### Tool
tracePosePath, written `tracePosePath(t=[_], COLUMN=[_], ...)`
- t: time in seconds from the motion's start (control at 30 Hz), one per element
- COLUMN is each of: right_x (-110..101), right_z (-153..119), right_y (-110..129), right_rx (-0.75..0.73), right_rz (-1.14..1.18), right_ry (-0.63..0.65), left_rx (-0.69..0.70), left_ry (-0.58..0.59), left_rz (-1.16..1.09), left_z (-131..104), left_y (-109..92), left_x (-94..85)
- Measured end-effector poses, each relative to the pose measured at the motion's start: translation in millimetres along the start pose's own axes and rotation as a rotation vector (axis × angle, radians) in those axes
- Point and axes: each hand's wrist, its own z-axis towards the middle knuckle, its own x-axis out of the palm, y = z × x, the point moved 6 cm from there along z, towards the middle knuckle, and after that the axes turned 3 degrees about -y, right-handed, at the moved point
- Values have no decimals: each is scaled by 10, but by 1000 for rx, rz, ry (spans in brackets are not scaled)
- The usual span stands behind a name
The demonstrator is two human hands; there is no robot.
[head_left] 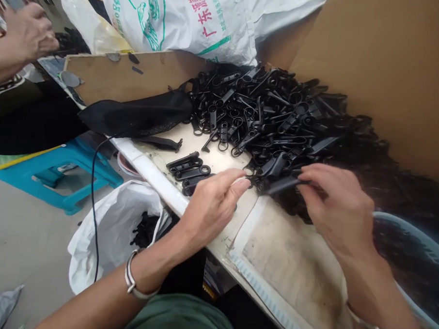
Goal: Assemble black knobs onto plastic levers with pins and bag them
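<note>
My right hand [339, 206] pinches a black plastic part [282, 185] by one end, over the near edge of a large heap of black plastic parts [258, 113]. The held part is blurred and reaches left toward my other hand. My left hand [216, 203] is closed, thumb pressed against the fingers. Whatever it may hold is hidden. Just beyond that hand, several black parts with ring ends [192, 170] lie side by side on the worktable [175, 184]. Loose parts are scattered between them and the heap.
A white-lined bin [104, 222] with black pieces stands below the table edge. A blue stool [59, 177] is at left, near a person's hand [29, 32]. A light-blue basket [413, 236] sits at right, a printed white sack [182, 20] behind. Black cloth [141, 115] lies on the table.
</note>
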Motion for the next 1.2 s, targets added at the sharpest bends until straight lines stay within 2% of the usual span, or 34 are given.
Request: tracePosePath(t=[0.07,0.13,0.2,0.23,0.33,0.43,0.57,0.67,0.77,0.87,0.93,1.07,1.2], right_x=[-123,-185,-188,-169,-119,-76,140,99,-81,-146,-134,-123,-106], right_z=[-189,-400,-572,-633,-692,-576,-397,-363,-490,-722,-861,-970,-966], right_y=[267,488,540,498,201,-85,-250,-318,-270,-15,139,218,245], right_rx=[-44,-64,10,70,230,280,333,392,423,374,358,374,273], right_rz=[109,248,326,340,226,28,-45,-33,49,157,167,95,171], right_ry=[-13,5,57,105,205,161,204,178,215,385,453,436,463], left_rx=[-236,-477,-675,-741,-804,-793,-775,-760,-766,-776,-777,-774,-797], left_ry=[178,467,667,691,559,454,412,399,389,405,441,485,451], left_rz=[-378,-736,-968,-1020,-1018,-999,-1030,-1032,-998,-973,-980,-984,-990], left_z=[-127,-326,-523,-588,-646,-632,-608,-615,-632,-637,-643,-680,-722], left_y=[64,100,120,145,234,221,147,145,195,226,209,139,111], left_x=[227,540,764,825,863,825,771,721,689,724,782,869,870])
